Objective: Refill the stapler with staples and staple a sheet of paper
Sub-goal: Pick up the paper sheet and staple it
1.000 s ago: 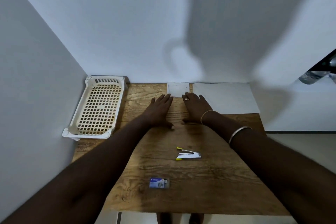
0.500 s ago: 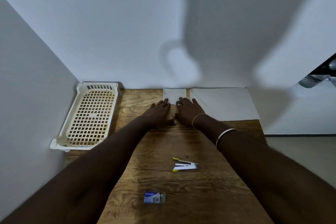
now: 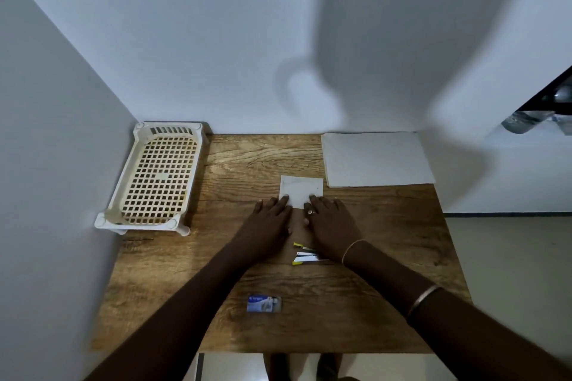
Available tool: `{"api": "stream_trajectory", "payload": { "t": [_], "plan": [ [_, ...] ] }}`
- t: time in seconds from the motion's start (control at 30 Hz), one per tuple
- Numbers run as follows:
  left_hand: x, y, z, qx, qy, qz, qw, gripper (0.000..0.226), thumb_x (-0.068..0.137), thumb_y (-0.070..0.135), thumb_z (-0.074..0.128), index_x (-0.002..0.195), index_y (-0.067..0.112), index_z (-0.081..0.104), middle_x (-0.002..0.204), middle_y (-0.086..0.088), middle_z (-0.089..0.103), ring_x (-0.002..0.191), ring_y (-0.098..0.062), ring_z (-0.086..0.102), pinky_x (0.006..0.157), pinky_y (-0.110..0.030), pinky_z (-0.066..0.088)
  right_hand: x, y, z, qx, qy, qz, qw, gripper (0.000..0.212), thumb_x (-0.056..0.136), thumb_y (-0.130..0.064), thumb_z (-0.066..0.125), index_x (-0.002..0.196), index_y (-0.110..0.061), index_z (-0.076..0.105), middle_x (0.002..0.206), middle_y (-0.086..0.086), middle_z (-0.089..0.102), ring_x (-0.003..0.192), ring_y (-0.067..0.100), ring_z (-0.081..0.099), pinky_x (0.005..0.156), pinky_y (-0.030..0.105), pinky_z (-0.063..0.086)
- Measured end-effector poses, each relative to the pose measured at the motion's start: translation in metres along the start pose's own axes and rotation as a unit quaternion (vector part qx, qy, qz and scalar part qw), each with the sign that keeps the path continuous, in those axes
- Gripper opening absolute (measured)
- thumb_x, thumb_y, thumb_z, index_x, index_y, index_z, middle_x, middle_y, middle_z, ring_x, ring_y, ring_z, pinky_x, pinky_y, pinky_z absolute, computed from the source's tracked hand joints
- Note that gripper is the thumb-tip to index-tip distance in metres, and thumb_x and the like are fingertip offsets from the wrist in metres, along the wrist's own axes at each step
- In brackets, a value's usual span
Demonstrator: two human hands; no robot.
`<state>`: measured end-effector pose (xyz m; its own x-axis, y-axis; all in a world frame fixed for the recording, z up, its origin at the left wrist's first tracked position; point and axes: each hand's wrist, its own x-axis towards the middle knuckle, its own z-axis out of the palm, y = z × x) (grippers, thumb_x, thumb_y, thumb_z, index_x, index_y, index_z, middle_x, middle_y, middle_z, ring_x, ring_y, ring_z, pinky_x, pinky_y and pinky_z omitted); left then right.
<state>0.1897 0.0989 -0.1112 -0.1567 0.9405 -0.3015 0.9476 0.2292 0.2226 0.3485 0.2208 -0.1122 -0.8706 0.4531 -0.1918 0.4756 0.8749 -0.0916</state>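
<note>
Head view: both hands flat on a small paper sheet, mid-desk.

Left hand [image 3: 270,219] and right hand [image 3: 332,223] spread open, palms down, gripping nothing, fingertips pressed on the near edge of the sheet [image 3: 301,190]. Stapler [image 3: 306,255] opened just nearer, partly under the right wrist. Staple box [image 3: 263,303] toward the desk's [image 3: 402,241] near edge. Paper stack [image 3: 376,159] at far right corner; basket [image 3: 158,176] along left edge.

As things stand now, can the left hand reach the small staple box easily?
Probably yes. The left hand rests flat on the small paper, holding nothing, and bare table lies between it and the staple box.
</note>
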Motion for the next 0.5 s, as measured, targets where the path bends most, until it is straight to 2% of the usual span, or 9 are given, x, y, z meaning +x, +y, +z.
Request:
{"api": "stream_trajectory", "payload": {
  "t": [0.07,0.17,0.33,0.43,0.5],
  "plan": [
    [-0.010,0.002,0.007,-0.007,0.006,0.011,1.000,0.059,0.105,0.027,0.045,0.159,0.015,0.024,0.171,-0.008,0.009,0.157,-0.029,0.010,0.126,-0.048,0.006,-0.011,-0.004,0.000,-0.005,-0.009,-0.005,1.000,0.052,0.101,-0.034,0.040,0.148,-0.012,0.041,0.160,0.014,0.033,0.145,0.031,0.035,0.119,0.053,0.022],
    [-0.021,0.004,0.012,-0.001,0.008,0.021,1.000,0.067,0.099,0.015,0.053,0.159,0.015,0.024,0.171,-0.008,0.010,0.157,-0.030,0.008,0.126,-0.045,0.001,-0.023,-0.008,0.001,-0.023,-0.023,-0.018,0.999,0.058,0.096,-0.032,0.048,0.150,-0.012,0.038,0.160,0.016,0.031,0.145,0.032,0.033,0.120,0.054,0.019],
    [-0.029,0.009,0.013,0.011,0.003,0.012,1.000,0.069,0.097,0.015,0.056,0.159,0.017,0.026,0.171,-0.006,0.011,0.157,-0.029,0.008,0.126,-0.045,0.001,-0.034,-0.014,0.002,-0.024,-0.012,-0.019,0.999,0.054,0.097,-0.029,0.043,0.148,-0.011,0.041,0.158,0.016,0.035,0.144,0.033,0.036,0.119,0.054,0.020],
    [-0.031,0.013,0.009,-0.014,0.010,0.009,1.000,0.072,0.094,0.011,0.061,0.158,0.018,0.030,0.170,-0.004,0.014,0.157,-0.028,0.010,0.126,-0.043,0.003,-0.034,-0.015,-0.005,0.001,0.038,-0.023,0.999,0.053,0.092,-0.021,0.054,0.143,-0.010,0.049,0.151,0.015,0.046,0.138,0.032,0.044,0.114,0.050,0.032],
    [-0.033,0.014,0.005,-0.081,0.061,-0.013,0.995,0.072,0.090,0.005,0.063,0.156,0.019,0.037,0.168,-0.003,0.023,0.155,-0.024,0.021,0.125,-0.038,0.014,-0.031,-0.012,-0.009,0.072,0.121,0.028,0.990,0.052,0.084,-0.012,0.067,0.135,-0.008,0.058,0.137,0.013,0.060,0.126,0.031,0.056,0.104,0.042,0.045]
  ]
}}
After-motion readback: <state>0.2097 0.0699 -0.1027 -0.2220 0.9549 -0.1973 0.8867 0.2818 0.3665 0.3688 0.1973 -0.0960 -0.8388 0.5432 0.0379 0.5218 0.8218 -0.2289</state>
